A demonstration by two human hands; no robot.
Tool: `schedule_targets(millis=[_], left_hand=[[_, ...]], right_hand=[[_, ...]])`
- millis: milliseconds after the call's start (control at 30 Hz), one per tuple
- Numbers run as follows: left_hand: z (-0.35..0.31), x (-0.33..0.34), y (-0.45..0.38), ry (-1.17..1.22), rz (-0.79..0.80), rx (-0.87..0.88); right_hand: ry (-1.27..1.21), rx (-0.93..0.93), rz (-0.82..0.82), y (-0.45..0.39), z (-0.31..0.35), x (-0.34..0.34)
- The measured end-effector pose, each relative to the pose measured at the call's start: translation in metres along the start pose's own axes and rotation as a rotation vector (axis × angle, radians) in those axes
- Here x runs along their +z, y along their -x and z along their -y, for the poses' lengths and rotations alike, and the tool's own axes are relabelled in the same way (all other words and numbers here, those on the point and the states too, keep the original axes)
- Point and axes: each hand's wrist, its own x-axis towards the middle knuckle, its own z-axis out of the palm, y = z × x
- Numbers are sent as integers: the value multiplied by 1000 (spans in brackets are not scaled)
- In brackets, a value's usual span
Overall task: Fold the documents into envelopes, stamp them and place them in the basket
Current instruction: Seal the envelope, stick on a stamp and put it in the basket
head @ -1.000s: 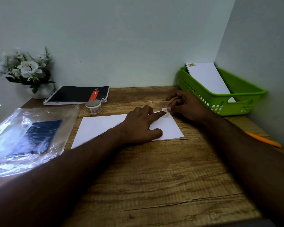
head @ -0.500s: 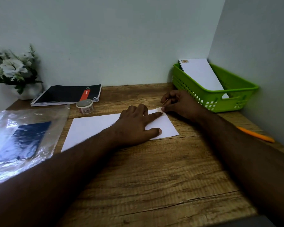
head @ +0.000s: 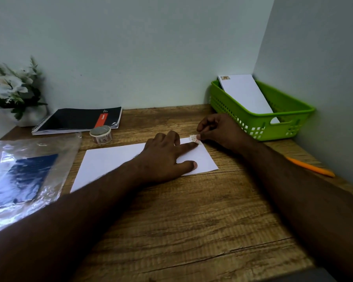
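Two hands, stamp (head: 194, 138) on envelope (head: 110, 159)

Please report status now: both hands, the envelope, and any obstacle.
Left hand flat on envelope, forefinger pressing stamp. Right hand pinching stamp at the far right corner. Basket holds one stamped envelope. No obstacle.

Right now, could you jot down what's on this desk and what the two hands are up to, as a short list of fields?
Surface: wooden desk
Envelope in work: white envelope, flat on the desk
Left hand: rests flat on the envelope, forefinger by the stamp
Right hand: pinches the stamp at the envelope's far right corner
Basket: green basket, far right, holding one stamped envelope
Stamp roll: beside the notebook
Other items: plastic sleeve, flowers, orange pen
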Motion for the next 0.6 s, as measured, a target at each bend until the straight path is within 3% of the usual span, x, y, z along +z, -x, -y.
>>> schedule_targets(millis=[600], left_hand=[[-1,0,-1,8,14,-14]], right_hand=[[139,-12,-26,-1,3,8]])
